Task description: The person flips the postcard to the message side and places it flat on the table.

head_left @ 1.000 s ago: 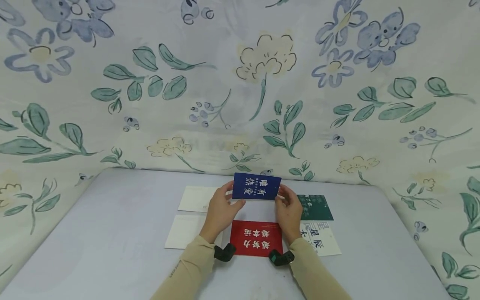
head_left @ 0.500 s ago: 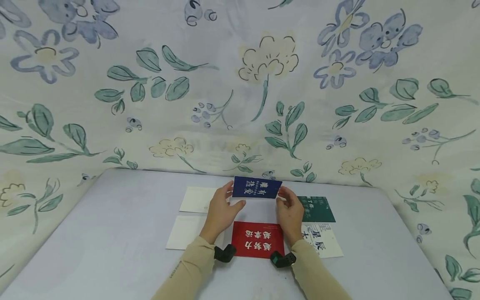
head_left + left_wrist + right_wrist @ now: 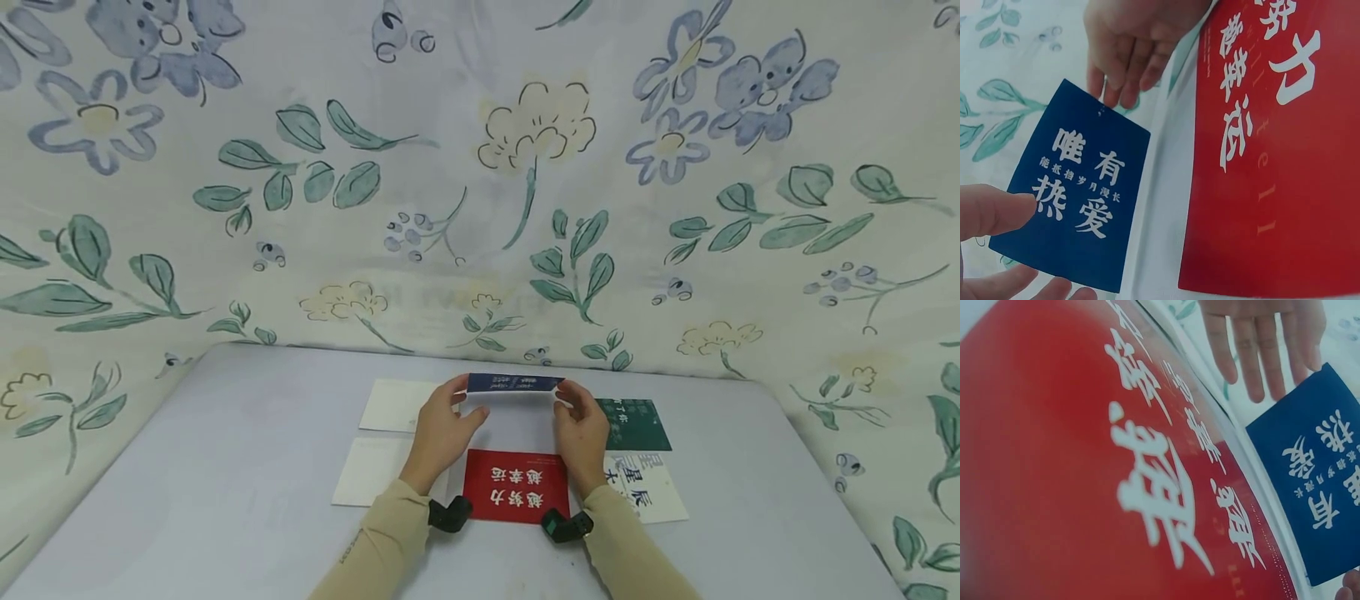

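A dark blue card point(image 3: 516, 382) with white Chinese characters is held raised above the far part of the table, tilted so it looks like a thin strip in the head view. My left hand point(image 3: 442, 429) grips its left edge; in the left wrist view the thumb lies over the card's face point(image 3: 1082, 194) and the other fingers are at its edge. With its fingertips my right hand point(image 3: 582, 429) pinches the opposite edge. Beneath, between my forearms, a red card point(image 3: 517, 487) with white characters lies on the table.
Two pale cards point(image 3: 367, 471) lie left of the red one, partly behind my left hand. At right are a green card point(image 3: 639, 425) and a white card with dark blue lettering point(image 3: 651, 490). The white table point(image 3: 225, 467) ends at a floral cloth backdrop point(image 3: 450, 325).
The blue card has tipped from facing the head camera to nearly edge-on, and its top edge has come down. Both hands keep hold of it and stay almost in place.
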{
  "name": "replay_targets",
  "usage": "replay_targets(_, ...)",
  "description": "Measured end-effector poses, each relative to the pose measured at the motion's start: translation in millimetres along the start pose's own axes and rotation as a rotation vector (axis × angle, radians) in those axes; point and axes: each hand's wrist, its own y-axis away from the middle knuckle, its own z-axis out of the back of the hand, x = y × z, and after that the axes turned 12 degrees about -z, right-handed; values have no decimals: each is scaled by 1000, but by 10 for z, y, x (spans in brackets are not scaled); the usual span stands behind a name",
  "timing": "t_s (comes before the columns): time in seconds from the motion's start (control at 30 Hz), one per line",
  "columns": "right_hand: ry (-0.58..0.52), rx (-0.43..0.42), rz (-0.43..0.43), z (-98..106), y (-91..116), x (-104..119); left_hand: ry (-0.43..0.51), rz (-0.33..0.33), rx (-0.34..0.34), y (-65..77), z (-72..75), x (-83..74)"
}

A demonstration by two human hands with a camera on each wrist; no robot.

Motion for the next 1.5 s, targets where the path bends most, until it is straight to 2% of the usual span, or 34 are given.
replay_targets(0.43, -17, -16, -11, 15, 4, 6, 19, 33, 8, -16, 27, 9)
replay_targets(0.63, -40, -15, -67, 23, 5, -29, 26, 48, 4, -6, 24, 6)
replay_targets(0.8, -63, -13, -94, 26, -17, -50, -5, 58, 16, -2, 6, 37)
replay_targets(1.0, -92, -6, -135, 46, -31, -40, -53, 36, 18, 1, -29, 87)
replay_targets(1.23, -125, -23, -114, 46, -3, -2, -109, 22, 31, 26, -32, 89)
replay_targets(1.5, -27, -59, -131, 20, 7, 0, -152, 44, 51, 48, -38, 59)
